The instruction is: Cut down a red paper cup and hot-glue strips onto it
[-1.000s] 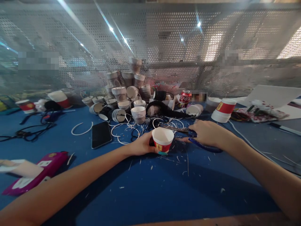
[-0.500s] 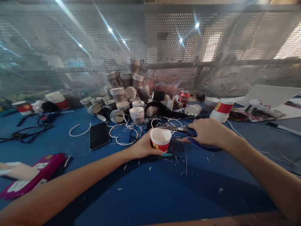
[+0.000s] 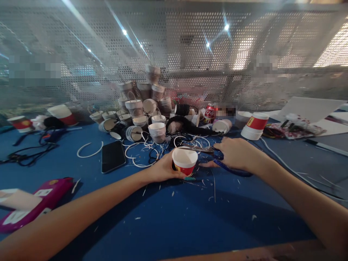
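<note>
On the blue table (image 3: pixel 163 221), a heap of cups (image 3: pixel 135 107) lies at eleven o'clock and a nested paper-cup stack (image 3: pixel 255 127) at two from the upright paper cup (image 3: pixel 185 169) gripped by the left hand (image 3: pixel 164 171), only white lining showing inside. The right hand (image 3: pixel 236 154), at three, grips scissors (image 3: pixel 208 149), blades by the far rim; cutting seems in hand, calling for a steady cup.
</note>
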The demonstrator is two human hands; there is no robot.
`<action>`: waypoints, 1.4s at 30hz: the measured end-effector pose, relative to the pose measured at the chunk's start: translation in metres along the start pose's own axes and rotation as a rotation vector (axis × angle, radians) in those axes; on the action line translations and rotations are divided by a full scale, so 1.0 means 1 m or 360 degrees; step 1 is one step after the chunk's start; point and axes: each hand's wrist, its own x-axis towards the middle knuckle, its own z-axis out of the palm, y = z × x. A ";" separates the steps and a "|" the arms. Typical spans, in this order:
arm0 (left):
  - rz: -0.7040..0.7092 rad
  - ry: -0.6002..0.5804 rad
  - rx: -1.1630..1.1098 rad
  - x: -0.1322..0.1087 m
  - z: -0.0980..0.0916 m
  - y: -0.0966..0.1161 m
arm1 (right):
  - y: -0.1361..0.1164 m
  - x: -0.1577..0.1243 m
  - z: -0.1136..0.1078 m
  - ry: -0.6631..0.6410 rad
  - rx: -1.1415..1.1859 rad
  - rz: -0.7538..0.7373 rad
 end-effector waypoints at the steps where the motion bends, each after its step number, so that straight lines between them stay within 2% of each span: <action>1: 0.0012 -0.0013 -0.0009 0.000 0.000 -0.002 | 0.000 0.000 -0.001 -0.0003 0.0006 0.0003; 7: 0.0003 0.0007 0.0047 0.001 -0.001 -0.001 | -0.002 0.002 0.000 -0.0020 -0.0065 -0.0061; 11: -0.0046 -0.0006 0.0005 0.000 -0.002 0.002 | 0.002 0.004 0.001 -0.0008 -0.0064 -0.0012; 20: -0.0070 0.0009 -0.0102 0.000 0.000 0.001 | 0.015 0.006 0.005 0.0018 0.0098 -0.0037; 32: -0.0078 -0.0035 -0.0170 -0.002 0.002 0.004 | 0.003 0.003 0.000 -0.0072 0.0032 -0.0016; 42: -0.0127 -0.0092 -0.0244 0.000 0.001 0.011 | 0.004 0.000 -0.005 -0.0093 0.0050 0.0044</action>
